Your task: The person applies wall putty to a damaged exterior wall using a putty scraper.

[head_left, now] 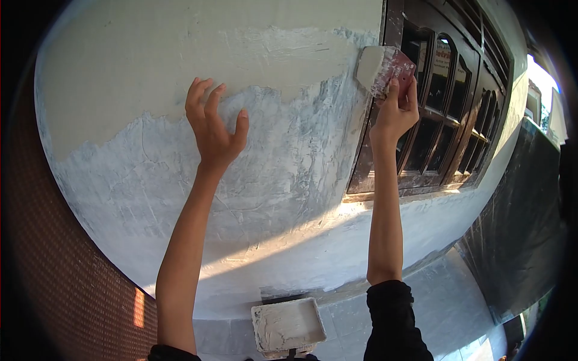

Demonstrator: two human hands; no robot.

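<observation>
My right hand [395,118] grips a reddish putty spreader [402,71] by its back edge, thumb and fingers pinched on it. Pale putty [370,65] coats its left side, which overlaps the wall beside the window frame. My left hand [215,123] is raised with fingers apart and holds nothing, in front of the wall [271,150]. Smooth cream putty [150,72] covers the upper part of that wall. Lower down, the surface is rough and grey-white, with a ragged border between the two.
A dark wooden window [445,96] with glass panes fills the upper right. Below on the tiled floor stands a rectangular tray [321,319] smeared with putty. A brown woven screen [66,259] runs along the left, and a dark sheet [518,210] hangs at right.
</observation>
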